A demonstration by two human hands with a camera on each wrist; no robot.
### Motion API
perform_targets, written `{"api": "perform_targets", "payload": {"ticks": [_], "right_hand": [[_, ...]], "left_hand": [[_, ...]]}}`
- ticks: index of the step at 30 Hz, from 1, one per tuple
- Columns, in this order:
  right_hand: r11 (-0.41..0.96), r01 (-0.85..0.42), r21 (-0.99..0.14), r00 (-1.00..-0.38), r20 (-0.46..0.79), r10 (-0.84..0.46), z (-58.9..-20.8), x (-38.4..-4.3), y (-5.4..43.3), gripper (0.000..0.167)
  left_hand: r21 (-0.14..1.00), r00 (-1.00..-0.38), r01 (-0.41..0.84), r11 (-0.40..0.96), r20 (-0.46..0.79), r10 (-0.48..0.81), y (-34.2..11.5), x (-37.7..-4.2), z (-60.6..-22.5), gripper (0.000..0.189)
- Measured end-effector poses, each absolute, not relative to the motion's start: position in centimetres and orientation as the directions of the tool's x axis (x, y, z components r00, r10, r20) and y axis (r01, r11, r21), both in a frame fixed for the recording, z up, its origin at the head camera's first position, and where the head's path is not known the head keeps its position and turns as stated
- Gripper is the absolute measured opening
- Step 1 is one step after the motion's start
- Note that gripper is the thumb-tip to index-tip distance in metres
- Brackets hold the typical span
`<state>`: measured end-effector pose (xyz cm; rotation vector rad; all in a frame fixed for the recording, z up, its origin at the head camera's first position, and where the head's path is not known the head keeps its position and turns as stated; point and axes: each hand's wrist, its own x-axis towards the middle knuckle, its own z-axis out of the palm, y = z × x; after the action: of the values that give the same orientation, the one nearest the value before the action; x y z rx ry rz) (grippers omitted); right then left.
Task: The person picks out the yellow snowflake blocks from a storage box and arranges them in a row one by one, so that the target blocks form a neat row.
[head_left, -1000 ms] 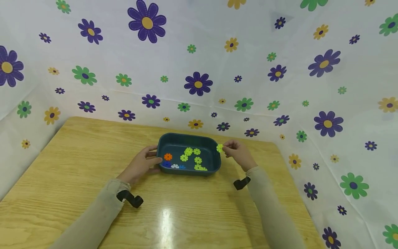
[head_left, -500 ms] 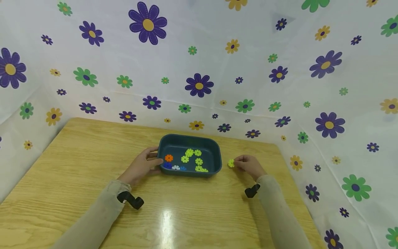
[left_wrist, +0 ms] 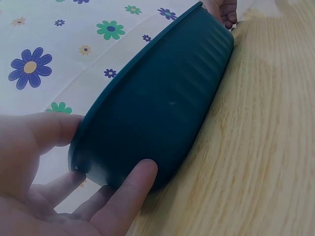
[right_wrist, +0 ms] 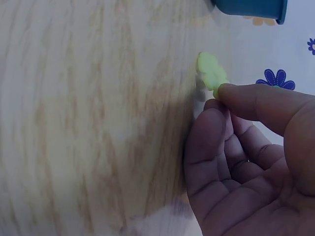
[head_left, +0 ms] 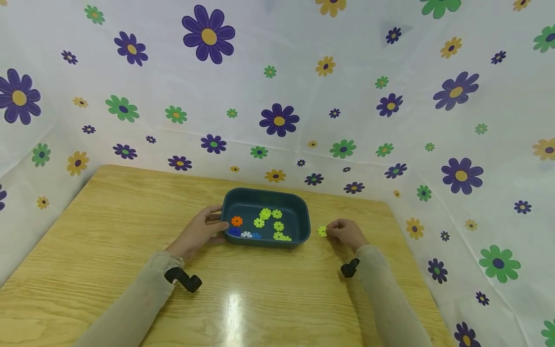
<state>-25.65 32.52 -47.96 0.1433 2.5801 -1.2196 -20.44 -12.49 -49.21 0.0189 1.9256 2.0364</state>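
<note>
A dark teal plastic tub sits on the wooden table, holding several notched disc pieces. Most are yellow-green discs; an orange disc, a white disc and blue discs lie at its left end. My left hand grips the tub's left end, with one digit at the rim and others against the outer wall in the left wrist view. To the right of the tub, my right hand pinches a yellow-green notched disc between thumb and finger, close over the tabletop.
The wooden table extends in front and to both sides of the tub. Behind it and along the sides hangs a white sheet printed with flowers. Black wrist mounts sit on both sleeves.
My right hand has moved from the tub's right rim outward and down to the table on the right, carrying the yellow-green disc. My left hand stays on the tub.
</note>
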Motion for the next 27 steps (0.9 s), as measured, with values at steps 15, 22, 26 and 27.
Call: {"api": "perform_targets", "payload": {"ticks": [15, 22, 26, 27], "right_hand": [[0.649, 0.202, -0.733, -0.958, -0.287, -0.025, -48.5, -25.6, 32.6, 0.017], [0.694, 0.134, -0.708, -0.973, -0.225, -0.042, -47.1, -25.4, 32.1, 0.023], [0.705, 0.072, -0.706, -0.985, -0.161, -0.061, -45.5, -25.1, 31.1, 0.029], [0.705, 0.059, -0.706, -0.987, -0.147, -0.065, -45.2, -25.1, 30.8, 0.03]], "left_hand": [[0.971, -0.943, -0.239, -0.014, -0.229, 0.24, -12.5, -20.4, -49.5, 0.065], [0.973, -0.945, -0.23, -0.013, -0.22, 0.241, -12.4, -20.5, -49.5, 0.065], [0.973, -0.945, -0.231, -0.015, -0.22, 0.241, -12.5, -20.5, -49.5, 0.065], [0.973, -0.945, -0.231, -0.014, -0.221, 0.24, -12.4, -20.5, -49.5, 0.065]]}}
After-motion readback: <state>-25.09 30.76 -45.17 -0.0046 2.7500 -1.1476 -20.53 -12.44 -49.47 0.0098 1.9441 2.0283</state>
